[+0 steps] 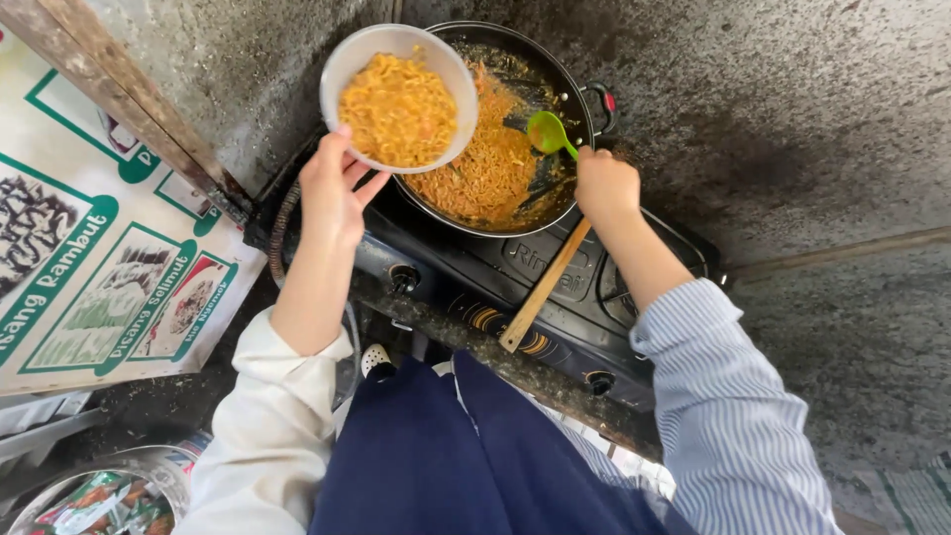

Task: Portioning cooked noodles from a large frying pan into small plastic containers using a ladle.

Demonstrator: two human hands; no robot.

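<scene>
My left hand (332,193) holds a white bowl (349,69) by its rim, filled with orange fried noodles (398,111). The bowl hangs over the left edge of a black pan (573,84) that holds more noodles (490,168). My right hand (606,185) grips the handle of a green spoon (545,131) whose scoop rests inside the pan. A wooden handle (543,289) sticks out from the pan toward me, passing under my right hand.
The pan sits on a black two-burner gas stove (515,277) with knobs along its front. A grey soot-stained wall (792,119) rises behind. A printed poster (99,267) hangs at left, and a metal bin with packets (109,495) stands at lower left.
</scene>
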